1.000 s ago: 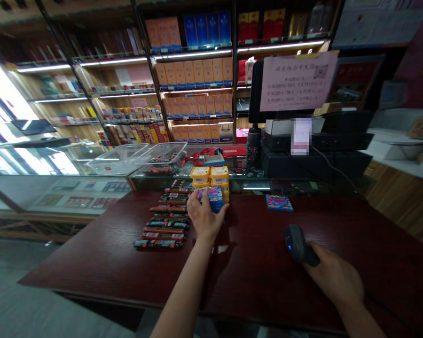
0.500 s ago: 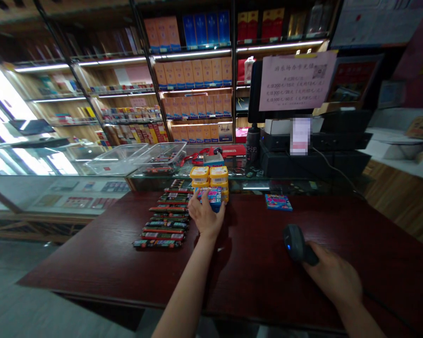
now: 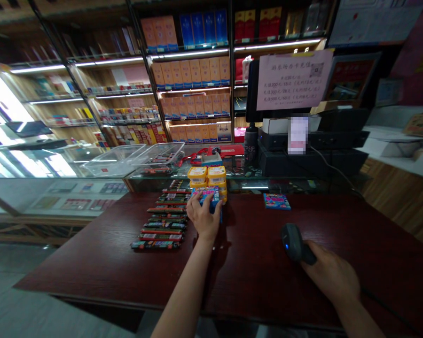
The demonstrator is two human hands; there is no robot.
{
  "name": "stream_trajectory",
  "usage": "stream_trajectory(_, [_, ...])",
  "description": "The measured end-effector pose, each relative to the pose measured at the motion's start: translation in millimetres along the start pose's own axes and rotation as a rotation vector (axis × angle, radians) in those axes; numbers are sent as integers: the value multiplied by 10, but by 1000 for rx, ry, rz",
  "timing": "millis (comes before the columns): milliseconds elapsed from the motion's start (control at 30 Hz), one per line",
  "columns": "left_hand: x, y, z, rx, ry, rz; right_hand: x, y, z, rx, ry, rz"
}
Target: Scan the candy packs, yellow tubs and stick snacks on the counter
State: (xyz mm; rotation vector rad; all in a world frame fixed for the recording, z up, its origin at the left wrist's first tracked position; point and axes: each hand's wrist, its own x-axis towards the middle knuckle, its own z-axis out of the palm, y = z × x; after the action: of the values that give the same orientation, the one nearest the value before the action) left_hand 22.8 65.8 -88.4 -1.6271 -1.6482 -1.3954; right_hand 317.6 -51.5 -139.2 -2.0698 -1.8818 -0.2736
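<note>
My left hand (image 3: 203, 219) reaches out over the counter, its fingers across the top of a small blue-and-pink box (image 3: 215, 192) and the thumb at its right side. More blue shows just beneath the box; I cannot tell whether it is a second one. Right behind stand stacked yellow tubs (image 3: 216, 172). Beside the left hand lies a column of slim dark wrapped sticks (image 3: 158, 244). My right hand (image 3: 333, 273) is wrapped round the handle of a black barcode scanner (image 3: 292, 240) with a blue light. A similar blue-and-pink box (image 3: 277, 201) lies flat beyond the scanner.
The dark red wooden counter (image 3: 102, 267) meets a glass display case (image 3: 155, 184) at its far edge. Clear plastic bins (image 3: 116, 158) stand there, with a monitor (image 3: 253, 94) bearing a pink paper sign (image 3: 292, 82) to the right. A cable (image 3: 384, 300) trails from the right hand's side.
The box under my left hand appears slightly lower and more tilted, with the fingers further over its top. The right hand and scanner hold their place; the whole view has shifted slightly.
</note>
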Motion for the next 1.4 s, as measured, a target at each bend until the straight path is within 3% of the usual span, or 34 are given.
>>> stream_trajectory(167, [-6,118,-56,11,18,59,21,-2,-18,25,-34,19])
stream_trajectory(333, [-76,416,-14,-134,-84,270,54,-7,-31,31,-52,37])
stream_trajectory(467, [-260,656,227,-230,-351,396,70,-3,-7,44,-22,36])
stream_trajectory(667, [-463,923,863,-272,-848,423,89,11,28,69,-18,21])
stream_trajectory(867, [-455,1061,1333,-318,-1033,467,110,36,61,116,-53,20])
stream_trajectory(1033, [-389,952,1367,-307,-1045,487,114,35,50,131,-57,29])
stream_trajectory(1167, [-262,895,1292,-154,-1026,487,116,14,-3,126,-95,54])
stream_trajectory(1300, [-198,961,1259,33,-1003,402,118,11,-18,128,-113,54])
stream_trajectory(1400, [-232,1076,1309,-11,-943,374,121,19,4,157,-113,53])
